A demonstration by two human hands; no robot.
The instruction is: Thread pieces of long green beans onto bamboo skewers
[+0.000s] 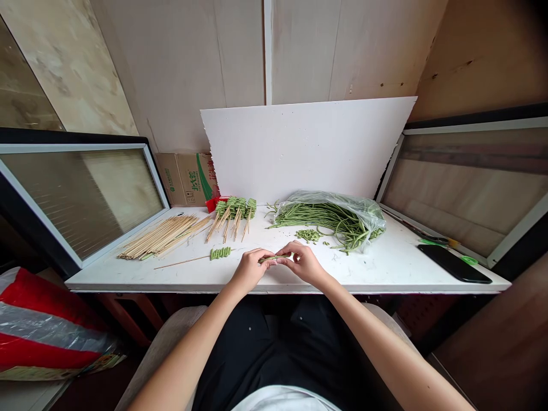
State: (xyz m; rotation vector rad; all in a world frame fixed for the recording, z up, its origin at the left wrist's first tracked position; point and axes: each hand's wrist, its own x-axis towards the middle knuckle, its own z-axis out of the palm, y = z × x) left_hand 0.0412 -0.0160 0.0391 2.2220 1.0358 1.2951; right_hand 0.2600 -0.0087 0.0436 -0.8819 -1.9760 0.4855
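Over the front of the white table, my left hand (252,265) and my right hand (302,262) meet, fingertips pinched on a green bean piece (270,258) held level between them. Part of it is hidden by the fingers. To the left lies a wooden skewer (182,263) threaded with a short coil of green bean (220,253). Several finished bean skewers (235,212) are stacked at the back, their bare sticks pointing toward me. Behind my right hand is a little heap of bean bits (307,235), in front of a clear plastic bag (368,214) full of long green beans (317,216).
A spread of bare skewers (160,235) lies on the table's left. A black phone (454,263) rests at the right edge, near scissors (437,240) and a green ring (469,260). A white board (308,148) and a cardboard box (185,178) stand along the back. Framed glass panels flank both sides.
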